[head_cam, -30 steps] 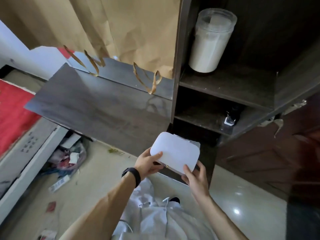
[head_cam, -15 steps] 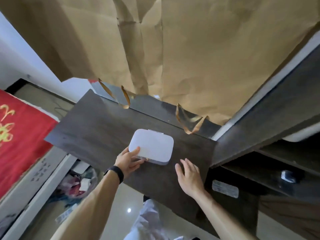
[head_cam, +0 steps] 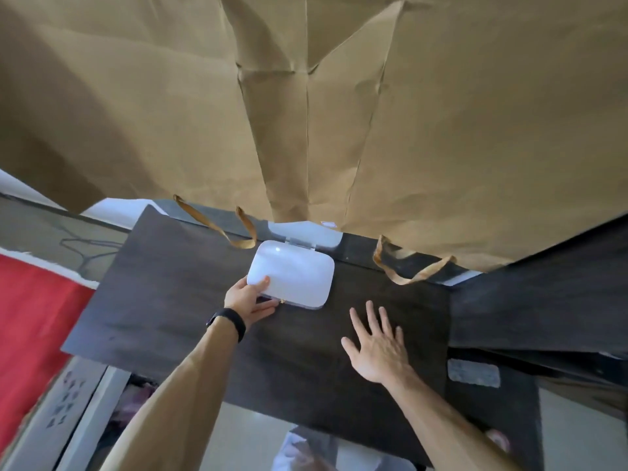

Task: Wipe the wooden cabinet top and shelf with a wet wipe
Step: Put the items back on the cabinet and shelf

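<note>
The left hand (head_cam: 249, 299) grips the near-left corner of the white wipe box (head_cam: 292, 273), thumb on its shut lid. The right hand (head_cam: 377, 351) is spread palm-down over bare wood — touching or hovering, I cannot tell. The box sits toward the back of the dark cabinet top (head_cam: 163, 300), under hanging brown paper (head_cam: 306, 113). No wipe is out yet — next the lid needs lifting and a sheet pulling.

Two hands: left hand (head_cam: 249, 300), right hand (head_cam: 377, 348). One box (head_cam: 295, 273) at left hand's fingertips. One worktop (head_cam: 170, 300) under both hands. One wristband (head_cam: 227, 322) behind left hand. Two paper loops beyond the hands: left loop (head_cam: 217, 229), right loop (head_cam: 407, 277).
</note>
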Demonstrator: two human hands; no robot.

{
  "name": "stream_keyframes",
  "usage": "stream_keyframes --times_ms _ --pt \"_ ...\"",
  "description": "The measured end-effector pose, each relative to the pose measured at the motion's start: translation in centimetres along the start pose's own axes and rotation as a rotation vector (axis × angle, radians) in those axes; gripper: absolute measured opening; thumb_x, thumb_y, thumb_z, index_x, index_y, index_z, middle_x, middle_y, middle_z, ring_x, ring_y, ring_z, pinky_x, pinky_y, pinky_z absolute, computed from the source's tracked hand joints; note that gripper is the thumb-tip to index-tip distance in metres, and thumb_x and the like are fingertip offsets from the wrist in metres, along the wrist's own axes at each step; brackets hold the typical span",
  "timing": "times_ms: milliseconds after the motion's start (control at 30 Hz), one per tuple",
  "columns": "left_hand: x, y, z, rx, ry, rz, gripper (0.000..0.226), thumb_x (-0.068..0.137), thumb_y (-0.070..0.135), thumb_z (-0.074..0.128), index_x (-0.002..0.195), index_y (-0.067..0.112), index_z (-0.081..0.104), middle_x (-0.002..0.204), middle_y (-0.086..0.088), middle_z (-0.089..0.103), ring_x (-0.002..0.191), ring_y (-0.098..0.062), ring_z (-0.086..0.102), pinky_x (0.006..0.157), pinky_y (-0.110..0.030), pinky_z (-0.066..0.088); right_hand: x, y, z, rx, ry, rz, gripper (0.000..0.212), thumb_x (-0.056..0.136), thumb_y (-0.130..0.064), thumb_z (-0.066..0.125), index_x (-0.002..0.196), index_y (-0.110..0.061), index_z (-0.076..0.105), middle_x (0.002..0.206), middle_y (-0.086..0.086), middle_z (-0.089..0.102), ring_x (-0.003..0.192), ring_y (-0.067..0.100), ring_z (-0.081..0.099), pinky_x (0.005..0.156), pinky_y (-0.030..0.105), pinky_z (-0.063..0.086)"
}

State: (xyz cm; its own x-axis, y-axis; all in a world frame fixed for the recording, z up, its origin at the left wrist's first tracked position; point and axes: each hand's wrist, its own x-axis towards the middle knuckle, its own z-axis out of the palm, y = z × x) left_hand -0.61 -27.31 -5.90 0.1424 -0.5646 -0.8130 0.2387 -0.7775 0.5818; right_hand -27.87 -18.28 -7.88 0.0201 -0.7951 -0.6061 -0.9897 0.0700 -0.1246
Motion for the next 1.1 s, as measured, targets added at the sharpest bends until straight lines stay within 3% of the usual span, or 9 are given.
stream_keyframes --times_ms 200,333,433,533,633,833,933,1033,1100 --pt "0.1 -1.1 1.7 -0.078 0.151 0.074 0.042 0.094 0.028 0.069 0.132 0.021 0.054 0.114 -0.007 0.066 0.075 -0.032 0.075 0.064 -0.037 0.061 -0.1 -0.2 -0.3 -0.013 -0.002 0.015 0.073 0.095 -0.067 0.025 0.155 -0.039 -0.005 0.164 0.001 -0.018 0.152 0.028 -0.014 0.12 0.057 0.004" --pt "-0.1 -2.2 3.0 -0.119 0.311 0.153 0.055 0.088 0.03 0.073 0.139 0.026 0.053 0.12 -0.006 0.065 0.085 -0.035 0.073 0.068 -0.038 0.061 0.0 -0.1 -0.9 -0.007 -0.013 0.005 0.071 0.095 -0.065 0.029 0.156 -0.039 0.003 0.166 0.0 -0.013 0.153 0.026 -0.007 0.121 0.054 0.007" --pt "-0.6 -2.5 4.3 -0.122 0.381 0.167 0.067 0.087 0.03 0.073 0.147 0.023 0.044 0.128 -0.007 0.062 0.093 -0.037 0.07 0.084 -0.048 0.06 0.4 0.4 -2.5 -0.004 -0.042 -0.035 0.068 0.096 -0.062 0.03 0.156 -0.036 0.013 0.167 0.0 -0.002 0.153 0.025 0.003 0.121 0.051 0.012" --pt "-1.9 -3.4 5.6 -0.047 0.37 0.154 0.065 0.089 0.034 0.065 0.144 0.01 0.042 0.134 -0.018 0.06 0.119 -0.043 0.06 0.106 -0.057 0.046 -0.6 1.8 -3.4 0.024 0.027 -0.12 0.062 0.1 -0.053 0.03 0.156 -0.031 0.019 0.166 0.0 0.007 0.152 0.024 0.006 0.121 0.05 0.014" --pt "-5.2 -5.4 7.7 0.111 0.37 0.156 0.05 0.087 0.027 0.061 0.131 0.005 0.053 0.127 -0.019 0.063 0.116 -0.039 0.059 0.105 -0.051 0.046 -4.1 4.2 -2.6 0.158 0.159 -0.186 0.057 0.101 -0.048 0.031 0.155 -0.031 0.022 0.166 -0.001 0.012 0.152 0.02 0.006 0.121 0.048 0.017" --pt "-13.5 -13.1 16.8 0.683 0.104 0.439 0.045 0.091 0.019 0.062 0.136 0.012 0.055 0.14 -0.013 0.05 0.121 -0.03 0.057 0.101 -0.031 0.043 -14.3 13.4 1.9 0.368 0.286 -0.183 0.056 0.101 -0.047 0.035 0.155 -0.037 0.023 0.164 -0.01 0.014 0.152 0.008 0.004 0.121 0.026 0.009" --pt "-17.3 -18.2 22.0 0.893 -0.061 0.613 0.04 0.092 0.017 0.061 0.132 0.016 0.058 0.138 -0.005 0.048 0.121 -0.024 0.055 0.094 -0.017 0.035 -18.4 19.5 3.8 0.431 0.308 -0.1 0.057 0.1 -0.051 0.036 0.154 -0.039 0.022 0.163 -0.017 0.016 0.15 0.003 0.007 0.121 0.027 0.014" --pt "-19.7 -22.4 27.2 1.099 -0.218 0.803 0.049 0.093 0.022 0.058 0.141 0.02 0.049 0.15 -0.003 0.039 0.137 -0.023 0.042 0.107 -0.025 0.038 -20.5 25.6 4.4 0.429 0.396 0.006 0.057 0.099 -0.047 0.045 0.152 -0.032 0.032 0.16 -0.012 0.029 0.148 0.009 0.023 0.119 0.031 0.026" --pt "-20.2 -23.9 30.7 1.284 -0.282 0.907 0.062 0.094 0.027 0.055 0.152 0.023 0.034 0.163 -0.003 0.021 0.151 -0.024 0.02 0.119 -0.033 0.026 -20.9 28.9 3.7 0.428 0.487 0.092 0.057 0.098 -0.04 0.052 0.151 -0.025 0.035 0.159 -0.005 0.032 0.145 0.017 0.032 0.115 0.032 0.031"
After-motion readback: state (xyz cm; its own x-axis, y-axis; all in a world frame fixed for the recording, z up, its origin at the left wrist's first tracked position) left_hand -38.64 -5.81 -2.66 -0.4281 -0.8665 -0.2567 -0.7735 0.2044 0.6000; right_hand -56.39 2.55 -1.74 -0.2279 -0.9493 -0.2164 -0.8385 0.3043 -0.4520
